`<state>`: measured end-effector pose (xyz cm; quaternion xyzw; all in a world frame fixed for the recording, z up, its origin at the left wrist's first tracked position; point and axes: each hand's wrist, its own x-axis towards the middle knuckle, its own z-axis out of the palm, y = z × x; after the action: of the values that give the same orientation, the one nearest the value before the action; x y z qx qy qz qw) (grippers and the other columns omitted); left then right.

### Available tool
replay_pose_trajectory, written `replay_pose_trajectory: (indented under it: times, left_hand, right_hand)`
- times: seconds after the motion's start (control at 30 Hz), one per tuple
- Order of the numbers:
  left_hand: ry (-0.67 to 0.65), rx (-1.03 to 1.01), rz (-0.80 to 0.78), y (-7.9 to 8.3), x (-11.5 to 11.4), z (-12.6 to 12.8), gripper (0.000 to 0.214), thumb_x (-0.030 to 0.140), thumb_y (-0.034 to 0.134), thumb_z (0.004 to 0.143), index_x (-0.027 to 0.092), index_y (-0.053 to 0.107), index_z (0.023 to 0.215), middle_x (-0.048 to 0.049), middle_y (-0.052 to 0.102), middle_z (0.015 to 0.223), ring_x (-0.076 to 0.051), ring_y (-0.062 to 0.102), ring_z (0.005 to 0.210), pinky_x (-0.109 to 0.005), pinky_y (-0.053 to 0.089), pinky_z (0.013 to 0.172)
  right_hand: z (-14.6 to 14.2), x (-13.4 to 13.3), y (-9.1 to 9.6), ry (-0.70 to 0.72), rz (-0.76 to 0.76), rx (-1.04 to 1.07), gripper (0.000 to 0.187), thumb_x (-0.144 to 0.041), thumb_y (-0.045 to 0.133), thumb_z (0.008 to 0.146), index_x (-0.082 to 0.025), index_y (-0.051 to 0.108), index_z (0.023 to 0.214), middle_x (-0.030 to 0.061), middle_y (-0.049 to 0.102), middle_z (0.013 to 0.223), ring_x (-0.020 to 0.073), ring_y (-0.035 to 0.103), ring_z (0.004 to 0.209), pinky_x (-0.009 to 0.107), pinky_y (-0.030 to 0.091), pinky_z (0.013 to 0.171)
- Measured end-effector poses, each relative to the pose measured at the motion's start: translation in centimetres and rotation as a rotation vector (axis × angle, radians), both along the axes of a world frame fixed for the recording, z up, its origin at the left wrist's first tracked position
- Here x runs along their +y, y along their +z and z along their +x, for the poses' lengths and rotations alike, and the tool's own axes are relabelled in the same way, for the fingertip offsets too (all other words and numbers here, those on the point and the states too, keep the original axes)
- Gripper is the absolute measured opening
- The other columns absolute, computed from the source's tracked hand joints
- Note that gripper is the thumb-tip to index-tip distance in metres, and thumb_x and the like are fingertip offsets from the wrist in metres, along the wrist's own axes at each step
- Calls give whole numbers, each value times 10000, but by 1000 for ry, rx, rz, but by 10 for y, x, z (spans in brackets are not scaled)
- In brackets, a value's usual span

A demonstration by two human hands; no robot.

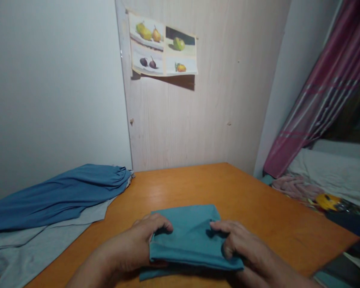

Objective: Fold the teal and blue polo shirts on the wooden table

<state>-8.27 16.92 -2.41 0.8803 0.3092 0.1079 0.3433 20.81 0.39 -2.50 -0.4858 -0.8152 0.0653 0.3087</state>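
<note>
The left hand (pixel 147 238) is clamped on the near-left edge of a folded teal cloth (pixel 190 234), its thumb pressing on the top while other fingers tuck beneath. The right hand (pixel 243 242) lies against the opposite edge of the same cloth, one finger stretched out over the upper face and another bent near the corner; its lower part is hidden, so I cannot tell whether it grips. The cloth sits between the two hands over an orange-brown table (pixel 180 186), with a lower layer showing below its front fold, near the left hand's underside. Well to the left of the left hand lies a blue garment (pixel 66 194), spread over a grey garment (pixel 51 250). Beyond both hands, a sheet of fruit pictures (pixel 163 48) hangs on a pale wood-grain panel (pixel 180 124). Far out past the right hand hangs a magenta curtain (pixel 315 92), and below it are a crumpled pink cloth (pixel 297 186) and a yellow item (pixel 327 202), too blurred to name.
</note>
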Motion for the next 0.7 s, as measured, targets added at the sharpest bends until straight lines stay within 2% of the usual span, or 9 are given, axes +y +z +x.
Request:
replay_pose_trajectory:
  times: [0.13, 0.23, 0.33, 0.4, 0.43, 0.53, 0.6, 0.7]
  left_hand:
    - [-6, -8, -70, 0, -1, 0, 698, 279, 829, 606, 290, 578, 1257, -24, 589, 1270, -239, 536, 1160, -327, 404, 1015]
    - [15, -25, -96, -1, 0, 0, 670, 288, 804, 639, 264, 575, 1269, -43, 616, 1228, -236, 570, 1106, -329, 427, 983]
    - [86, -111, -71, -7, 2, 3, 548, 291, 785, 659, 240, 628, 1181, -53, 647, 1151, -247, 586, 1054, -335, 446, 938]
    - [110, -174, -99, -12, 6, 7, 409, 324, 770, 692, 225, 669, 1076, -51, 676, 1052, -251, 604, 986, -338, 467, 883]
    - [95, -215, -139, -15, 7, 9, 351, 351, 754, 720, 221, 682, 1038, -50, 687, 1008, -252, 612, 961, -340, 476, 860]
    - [35, -341, -289, -22, 14, 12, 328, 443, 703, 786, 202, 703, 1010, -59, 710, 969, -255, 630, 940, -335, 494, 819]
    - [92, -358, -340, -27, 18, 12, 377, 506, 693, 790, 174, 711, 966, -65, 716, 925, -242, 638, 880, -308, 497, 754]
    - [217, -334, -392, -29, 25, 10, 465, 608, 661, 784, 145, 703, 794, -52, 690, 741, -209, 614, 723, -266, 460, 623]
  right_hand:
    - [1, 3, -2, -30, -2, -8, 100, -163, 530, 874, -228, 587, 925, 140, 570, 1382, 283, 406, 1410, 434, 447, 1052]
    - [4, 6, -3, -58, -81, 68, 109, -207, 538, 906, -217, 601, 994, 149, 515, 1441, 286, 288, 1474, 466, 398, 1094]
    - [9, 14, -3, -115, -225, 190, 299, -308, 661, 874, -248, 623, 1164, 127, 366, 1570, 305, 211, 1499, 503, 291, 1159]
    - [13, 26, -4, -119, -332, 322, 483, -371, 746, 818, -275, 604, 1270, 118, 329, 1594, 316, 275, 1474, 496, 266, 1173]
    - [15, 34, -6, -98, -391, 407, 531, -397, 760, 806, -275, 597, 1297, 123, 367, 1573, 314, 352, 1436, 488, 291, 1163]
    - [20, 59, -13, 51, -592, 697, 472, -463, 706, 844, -208, 646, 1237, 134, 637, 1307, 279, 612, 1177, 462, 450, 1044]
    - [21, 73, -18, 78, -665, 845, 444, -470, 731, 816, -177, 686, 1147, 108, 719, 1118, 252, 672, 1037, 441, 489, 995]
    - [21, 86, -20, 85, -748, 955, 402, -439, 780, 766, -172, 706, 1057, 77, 741, 962, 227, 699, 920, 423, 505, 967]
